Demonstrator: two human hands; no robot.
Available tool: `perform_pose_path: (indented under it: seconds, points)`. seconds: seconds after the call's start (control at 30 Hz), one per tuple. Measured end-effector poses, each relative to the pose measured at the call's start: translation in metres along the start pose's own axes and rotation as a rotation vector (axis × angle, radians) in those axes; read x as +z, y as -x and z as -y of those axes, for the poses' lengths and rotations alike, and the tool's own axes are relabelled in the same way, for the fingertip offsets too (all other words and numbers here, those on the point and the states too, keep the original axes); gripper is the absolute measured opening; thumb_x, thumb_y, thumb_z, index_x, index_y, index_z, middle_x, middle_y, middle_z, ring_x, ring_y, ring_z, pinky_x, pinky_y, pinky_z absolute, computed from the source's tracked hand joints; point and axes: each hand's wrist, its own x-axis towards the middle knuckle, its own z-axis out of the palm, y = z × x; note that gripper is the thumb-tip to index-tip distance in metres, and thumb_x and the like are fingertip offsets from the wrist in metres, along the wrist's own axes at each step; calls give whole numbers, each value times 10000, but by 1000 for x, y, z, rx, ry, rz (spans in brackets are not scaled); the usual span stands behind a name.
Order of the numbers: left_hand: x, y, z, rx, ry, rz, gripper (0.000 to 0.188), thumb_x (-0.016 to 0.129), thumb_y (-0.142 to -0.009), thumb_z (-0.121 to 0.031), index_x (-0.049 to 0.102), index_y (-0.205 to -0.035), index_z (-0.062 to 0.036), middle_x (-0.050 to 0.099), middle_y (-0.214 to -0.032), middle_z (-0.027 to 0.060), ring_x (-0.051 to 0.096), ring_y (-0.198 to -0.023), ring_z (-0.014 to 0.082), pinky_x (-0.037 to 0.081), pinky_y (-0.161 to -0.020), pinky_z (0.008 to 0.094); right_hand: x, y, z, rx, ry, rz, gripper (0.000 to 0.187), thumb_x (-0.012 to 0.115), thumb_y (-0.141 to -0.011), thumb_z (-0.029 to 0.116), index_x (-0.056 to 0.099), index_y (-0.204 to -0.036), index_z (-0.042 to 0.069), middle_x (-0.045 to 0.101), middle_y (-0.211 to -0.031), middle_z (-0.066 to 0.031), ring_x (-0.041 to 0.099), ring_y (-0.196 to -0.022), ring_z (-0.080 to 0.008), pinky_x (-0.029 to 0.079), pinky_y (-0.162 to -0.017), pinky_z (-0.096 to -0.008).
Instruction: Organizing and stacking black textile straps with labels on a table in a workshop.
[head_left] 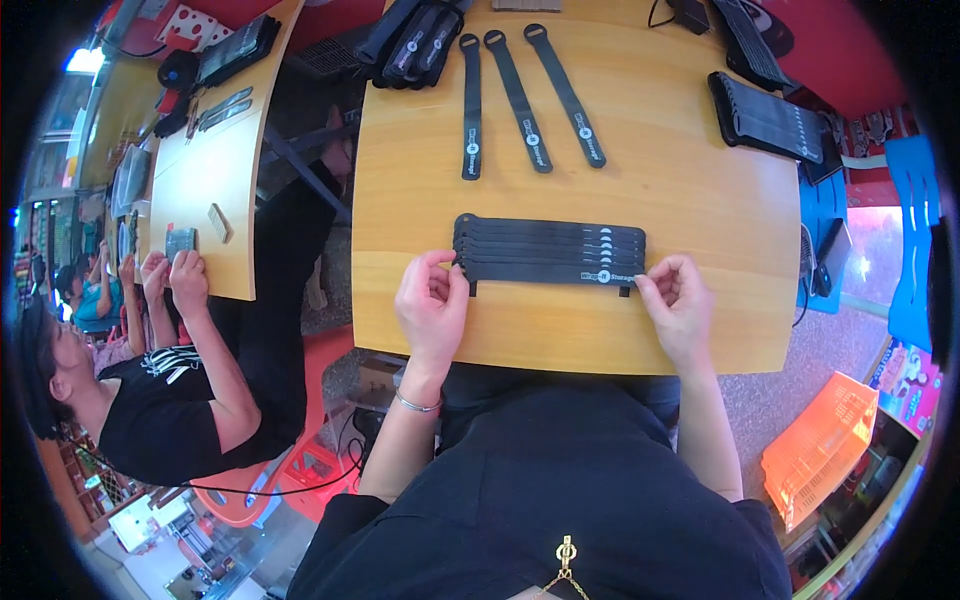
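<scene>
In front of me lies a row of black hook-and-loop straps [550, 252], overlapping like shingles so that the nearest one shows its whole printed face. Two small dark tabs stick out under its near edge. My left hand [433, 305] has its fingers curled round the straps' left ends, by the rounded loop heads. At the opposite end, my right hand [680, 305] pinches the near right corner between thumb and fingers. Farther up the table, three separate straps [518, 100] lie spread apart, slotted ends pointing away from me.
Bundled black straps [415, 45] sit at the table's far left, with another stack [768, 120] at the far right. An orange crate [820, 450] stands on the floor to the right. On the left, a co-worker [180, 400] handles a small item at another table [225, 170].
</scene>
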Motion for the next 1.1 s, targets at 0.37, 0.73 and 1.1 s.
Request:
perform_pose_path:
  seconds: [0.37,0.73,1.1]
  points:
    - [1,1,-1,-12,7,5,149,620,-816,53,617,-951,-12,520,-671,6,489,-547,57,392,-485,194,0,0,3,12,78,-8,166,711,-813,47,548,-842,45,552,-677,36,486,-583,-11,407,-517,-168]
    - [2,0,1,17,-13,-3,152,617,-809,55,618,-946,-12,505,-664,5,479,-535,60,385,-478,196,0,0,1,20,95,38,190,708,-803,9,530,-853,49,542,-724,43,458,-605,3,369,-513,-148]
    - [3,1,4,-5,9,2,168,621,-803,48,620,-955,-21,518,-672,12,491,-546,66,396,-485,206,2,0,2,12,107,8,165,703,-799,13,543,-825,46,550,-671,33,486,-573,-9,402,-506,-172]
